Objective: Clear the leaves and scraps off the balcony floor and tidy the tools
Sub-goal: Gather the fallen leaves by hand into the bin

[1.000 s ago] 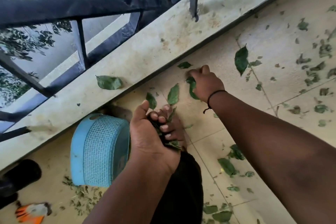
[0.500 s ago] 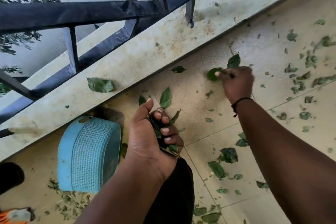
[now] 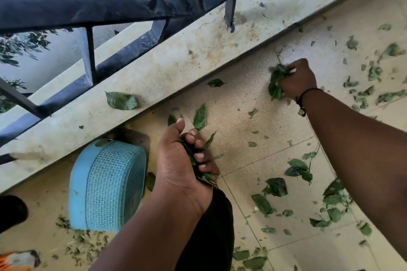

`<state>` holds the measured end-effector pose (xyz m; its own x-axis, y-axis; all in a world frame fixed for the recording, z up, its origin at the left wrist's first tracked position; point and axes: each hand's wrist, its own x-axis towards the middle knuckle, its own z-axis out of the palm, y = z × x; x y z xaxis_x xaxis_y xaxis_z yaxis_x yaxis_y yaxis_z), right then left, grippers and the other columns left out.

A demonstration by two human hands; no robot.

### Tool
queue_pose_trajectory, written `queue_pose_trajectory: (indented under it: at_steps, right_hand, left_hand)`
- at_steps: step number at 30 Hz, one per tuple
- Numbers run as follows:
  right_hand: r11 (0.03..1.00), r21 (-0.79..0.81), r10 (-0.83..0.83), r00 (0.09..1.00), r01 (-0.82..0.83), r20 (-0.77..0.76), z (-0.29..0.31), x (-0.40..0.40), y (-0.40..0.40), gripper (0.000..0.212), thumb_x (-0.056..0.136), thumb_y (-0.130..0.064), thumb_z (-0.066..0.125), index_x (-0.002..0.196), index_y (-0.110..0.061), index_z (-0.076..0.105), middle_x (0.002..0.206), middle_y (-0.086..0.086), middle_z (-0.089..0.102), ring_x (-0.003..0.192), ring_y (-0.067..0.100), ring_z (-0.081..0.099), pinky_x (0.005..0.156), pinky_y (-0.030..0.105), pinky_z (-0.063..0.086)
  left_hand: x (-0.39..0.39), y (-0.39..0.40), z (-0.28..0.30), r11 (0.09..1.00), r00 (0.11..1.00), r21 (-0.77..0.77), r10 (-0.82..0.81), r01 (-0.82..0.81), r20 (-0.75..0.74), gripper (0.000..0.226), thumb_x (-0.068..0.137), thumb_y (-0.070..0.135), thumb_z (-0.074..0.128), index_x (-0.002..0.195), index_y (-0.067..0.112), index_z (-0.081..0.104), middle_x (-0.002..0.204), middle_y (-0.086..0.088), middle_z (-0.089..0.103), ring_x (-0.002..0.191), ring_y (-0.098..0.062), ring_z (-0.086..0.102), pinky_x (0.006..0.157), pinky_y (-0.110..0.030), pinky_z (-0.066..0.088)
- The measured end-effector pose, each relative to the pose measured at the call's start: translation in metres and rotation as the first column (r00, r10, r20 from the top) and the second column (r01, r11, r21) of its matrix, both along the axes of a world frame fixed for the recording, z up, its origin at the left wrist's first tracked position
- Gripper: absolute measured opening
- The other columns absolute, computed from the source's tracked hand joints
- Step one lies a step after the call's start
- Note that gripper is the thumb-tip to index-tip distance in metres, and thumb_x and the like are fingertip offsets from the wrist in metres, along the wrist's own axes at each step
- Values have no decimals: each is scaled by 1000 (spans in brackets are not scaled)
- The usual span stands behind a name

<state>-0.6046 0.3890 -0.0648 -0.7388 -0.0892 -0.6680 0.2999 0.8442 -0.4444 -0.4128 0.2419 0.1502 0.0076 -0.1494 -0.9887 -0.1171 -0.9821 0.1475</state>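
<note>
Our right hand (image 3: 296, 80) clutches leaves by the ledge (image 3: 198, 50); our left hand (image 3: 185, 160) grips a bunch. The blue basket (image 3: 105, 185), tipped sideways, lies just left of the left hand, well apart from the right.

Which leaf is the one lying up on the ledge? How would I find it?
Find the dark metal railing, then the pale concrete ledge running under it. One big green leaf lies flat on that ledge, above the blue basket. The other large leaves lie lower on the tiled floor or sit in a hand.
</note>
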Motion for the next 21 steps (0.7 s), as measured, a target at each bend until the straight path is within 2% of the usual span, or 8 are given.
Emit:
queue_pose_trajectory:
  at_steps: [2, 4, 7, 9, 11, 13, 16, 21]
  right_hand:
    - [995, -92, 48, 998, -43, 51, 8, 17, -16, 31, 84, -7, 69, 111, -16, 55, 107, 3, 59, 95, 19, 58, 78, 30, 51]
    - [968, -192, 182, 978, -160, 104, 13, 41, -39, 22, 84, -10, 70, 100, -22, 60, 101, -2, 61, 93, 15, 58, 82, 28, 49]
    - [929, -266, 291, 952, -257, 95, 9, 70, -74, 14, 84, -14, 72, 93, -20, 64, 98, -1, 65, 90, 14, 61, 80, 26, 49]
    - [922, -186, 354, 934, -340, 46, 3, 80, -95, 22, 86, -21, 69, 107, -15, 63, 110, 6, 62, 99, 23, 61, 80, 27, 47]
    - [915, -65, 401, 916, -399, 26, -3, 85, -110, 45, 88, -25, 67, 128, -10, 50, 130, 13, 46, 105, 32, 58, 87, 36, 50]
    - [888, 35, 459, 888, -458, -11, -8, 89, -117, 55, 89, -22, 67, 136, -8, 41, 136, 16, 35, 104, 37, 58, 88, 42, 52]
    - [848, 119, 525, 850, -516, -56, -16, 90, -119, 49, 91, -17, 61, 137, -12, 42, 135, 16, 36, 101, 37, 59, 78, 41, 51]
    - [776, 113, 630, 771, -621, -91, -17, 85, -112, 28, 96, -12, 45, 122, -7, 56, 126, 16, 51, 97, 37, 60, 71, 33, 42]
  left_hand:
    - [2, 0, 0, 1000, 1000, -4, 9, -8, 12, 44, 89, 38, 55, 49, 23, 44, 51, 8, 39, 36, -5, 27, 36, -11, 19]
    - [4, 0, 1, 1000, 999, -9, 23, -23, 22, 43, 89, 37, 56, 50, 23, 45, 52, 8, 40, 36, -5, 27, 34, -12, 19]
    - [4, -2, 1, 999, 999, -14, 40, -40, 33, 43, 88, 37, 56, 49, 23, 45, 52, 8, 39, 37, -5, 27, 34, -12, 18]
    - [2, -2, 2, 999, 999, -14, 37, -36, 38, 43, 89, 37, 56, 50, 23, 45, 51, 7, 39, 37, -5, 27, 34, -12, 19]
    - [1, -3, 2, 999, 998, -22, 29, -28, 49, 43, 89, 37, 57, 50, 23, 44, 51, 7, 40, 36, -5, 27, 34, -11, 19]
    - [0, -5, 1, 999, 998, -28, 31, -30, 58, 44, 90, 36, 56, 50, 22, 44, 51, 7, 40, 36, -5, 27, 35, -11, 19]
    - [-2, -8, 1, 999, 998, -28, 32, -30, 56, 45, 90, 37, 56, 49, 22, 44, 50, 6, 40, 36, -5, 27, 34, -10, 19]
    - [-5, -5, 2, 999, 998, -30, 29, -27, 55, 43, 90, 37, 58, 52, 22, 44, 52, 5, 41, 36, -5, 28, 33, -11, 20]
